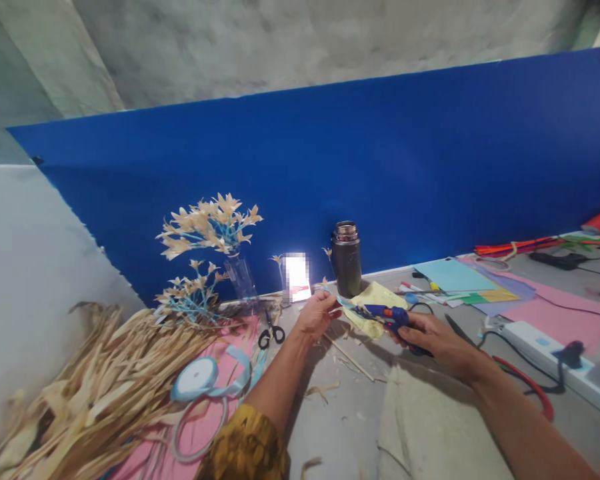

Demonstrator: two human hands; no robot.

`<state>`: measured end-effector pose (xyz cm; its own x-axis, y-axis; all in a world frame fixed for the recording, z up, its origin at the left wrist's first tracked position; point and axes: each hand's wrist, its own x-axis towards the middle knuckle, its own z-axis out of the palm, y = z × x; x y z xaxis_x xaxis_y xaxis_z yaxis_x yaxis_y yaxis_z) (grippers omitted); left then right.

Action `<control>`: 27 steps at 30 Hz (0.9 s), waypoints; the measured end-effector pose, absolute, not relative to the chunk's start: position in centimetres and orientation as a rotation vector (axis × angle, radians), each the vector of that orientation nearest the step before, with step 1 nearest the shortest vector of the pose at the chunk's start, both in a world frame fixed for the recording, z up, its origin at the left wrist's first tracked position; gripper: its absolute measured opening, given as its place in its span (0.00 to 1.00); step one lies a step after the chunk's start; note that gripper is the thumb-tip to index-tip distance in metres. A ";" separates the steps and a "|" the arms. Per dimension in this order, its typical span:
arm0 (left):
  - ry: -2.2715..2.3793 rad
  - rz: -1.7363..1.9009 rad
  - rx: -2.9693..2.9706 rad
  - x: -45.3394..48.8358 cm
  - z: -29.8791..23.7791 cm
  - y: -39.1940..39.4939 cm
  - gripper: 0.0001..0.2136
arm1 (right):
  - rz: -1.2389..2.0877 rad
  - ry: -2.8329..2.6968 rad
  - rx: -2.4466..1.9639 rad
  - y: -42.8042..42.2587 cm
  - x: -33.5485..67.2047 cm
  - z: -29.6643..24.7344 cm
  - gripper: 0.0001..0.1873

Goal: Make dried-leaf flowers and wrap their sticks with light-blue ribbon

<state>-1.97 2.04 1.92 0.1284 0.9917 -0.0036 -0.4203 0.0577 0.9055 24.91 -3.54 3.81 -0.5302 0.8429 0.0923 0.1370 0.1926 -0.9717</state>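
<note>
My left hand (pixel 320 315) is in the middle of the table, with thumb and fingers pinched on a thin light blue strip (pixel 346 303). A small pale paper-like flower (pixel 325 283) shows just above these fingers; whether it joins the strip I cannot tell. My right hand (pixel 423 337) grips a blue hot glue gun (pixel 387 313) with an orange part. Its nozzle points left and is close to the strip; contact is unclear. Beneath the gun lies a crumpled pale yellow sheet (pixel 377 293).
Left are dried husks (pixel 105 373), a flower vase (pixel 241 280), ribbon roll (pixel 195 379), tape ring (pixel 180 440) and black-handled scissors (pixel 271 335). A bottle (pixel 347 260) and bright phone-like screen (pixel 297 277) stand behind. Right are coloured sheets (pixel 555 317) and a power strip (pixel 545 350) with cords.
</note>
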 end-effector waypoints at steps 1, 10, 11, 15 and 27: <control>0.827 1.273 0.924 -2.1 1.9 2.1 0.23 | 1.381 -1.799 -0.929 -3.5 25.0 3.8 0.26; 0.957 1.029 0.914 -2.3 2.0 -0.2 0.17 | 1.446 -1.672 -0.850 -3.0 26.7 2.9 0.27; 0.984 0.989 0.910 -2.5 1.9 -0.7 0.16 | 1.461 -1.688 -0.847 -3.1 26.8 2.9 0.28; 1.082 0.911 0.881 -3.8 1.2 -2.4 0.12 | 1.495 -1.866 -0.904 -3.4 26.6 3.5 0.24; 0.892 0.819 0.794 -7.1 3.3 -10.8 0.15 | 1.562 -1.958 -0.915 -3.2 26.6 2.7 0.26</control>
